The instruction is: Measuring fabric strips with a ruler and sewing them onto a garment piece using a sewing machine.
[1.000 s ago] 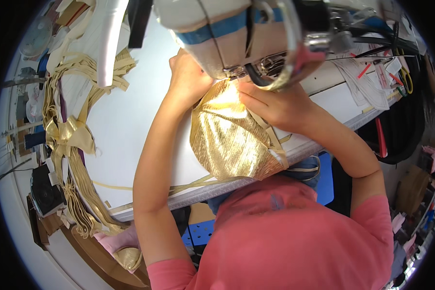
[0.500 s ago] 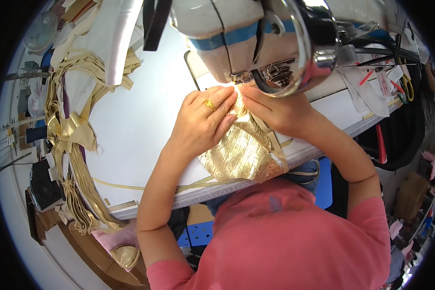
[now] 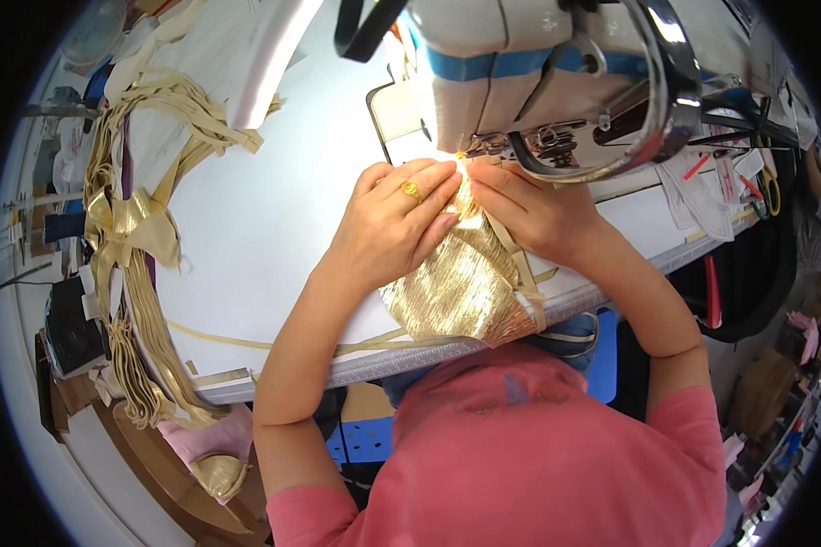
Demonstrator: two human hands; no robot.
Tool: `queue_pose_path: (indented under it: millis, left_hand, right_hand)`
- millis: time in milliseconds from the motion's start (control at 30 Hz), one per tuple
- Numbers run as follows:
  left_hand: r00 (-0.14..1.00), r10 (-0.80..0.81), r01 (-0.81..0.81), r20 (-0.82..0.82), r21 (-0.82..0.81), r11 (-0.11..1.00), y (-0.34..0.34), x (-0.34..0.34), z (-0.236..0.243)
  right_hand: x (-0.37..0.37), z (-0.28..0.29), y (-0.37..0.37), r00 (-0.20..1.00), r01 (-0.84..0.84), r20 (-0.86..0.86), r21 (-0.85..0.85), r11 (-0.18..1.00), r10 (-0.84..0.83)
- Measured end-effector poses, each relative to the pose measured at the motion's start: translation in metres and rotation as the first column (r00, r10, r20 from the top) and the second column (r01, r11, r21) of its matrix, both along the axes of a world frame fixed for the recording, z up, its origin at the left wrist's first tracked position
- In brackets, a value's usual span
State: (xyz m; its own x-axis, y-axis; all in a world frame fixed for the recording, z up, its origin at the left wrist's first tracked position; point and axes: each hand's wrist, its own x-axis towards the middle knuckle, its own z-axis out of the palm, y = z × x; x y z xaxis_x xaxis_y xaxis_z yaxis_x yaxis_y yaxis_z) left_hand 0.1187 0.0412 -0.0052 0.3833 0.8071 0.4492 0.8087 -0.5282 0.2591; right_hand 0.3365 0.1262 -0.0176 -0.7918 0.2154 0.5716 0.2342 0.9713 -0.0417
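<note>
A shiny gold fabric piece (image 3: 456, 296), pleated in texture, lies under the sewing machine (image 3: 488, 91) and hangs slightly past the table's front edge. My left hand (image 3: 388, 223), with a yellow ring, holds the fabric from its left side, fingers together and thumb nearer me. On the other side my right hand (image 3: 543, 214) has its fingertips closed on the fabric edge; part of the hand is behind the machine's metal loop. Both sets of fingertips meet close to the needle area, where bright light washes out detail. A beige strip (image 3: 524, 273) runs along the fabric's right edge.
Bundles of beige-gold strips (image 3: 141, 310) drape over the table's left side. A pink and gold piece (image 3: 219, 465) lies below them. Yellow-handled scissors (image 3: 769, 191) and white pieces (image 3: 698, 196) are at the right. A ruler strip (image 3: 365, 365) follows the front edge.
The view has shifted, so the machine sits farther right in the picture. Both hands keep nearly the same hold on the gold fabric beside the needle area.
</note>
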Motion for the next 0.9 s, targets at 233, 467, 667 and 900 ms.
queue_pose_path:
  millis: [233, 467, 667, 900]
  left_hand:
    - [1.0, 0.004, -0.004, -0.015, -0.009, 1.0, -0.001, -0.001, 0.0]
    - [1.0, 0.007, -0.007, -0.018, 0.003, 1.0, 0.002, -0.002, 0.0]
    - [0.999, 0.009, -0.008, -0.051, 0.017, 1.0, 0.004, -0.005, 0.001]
    - [0.996, 0.023, -0.022, -0.081, 0.014, 1.0, -0.001, 0.006, 0.001]
  right_hand:
    - [0.001, -0.001, -0.001, 1.0, 0.005, 0.017, 0.006, 1.0, -0.005]
    - [0.001, 0.001, 0.001, 1.0, 0.008, 0.012, -0.009, 1.0, -0.008]
    - [0.002, 0.002, 0.004, 1.0, -0.001, 0.02, -0.007, 1.0, 0.001]
    - [0.006, 0.004, 0.004, 0.995, -0.01, 0.095, -0.114, 0.993, 0.021]
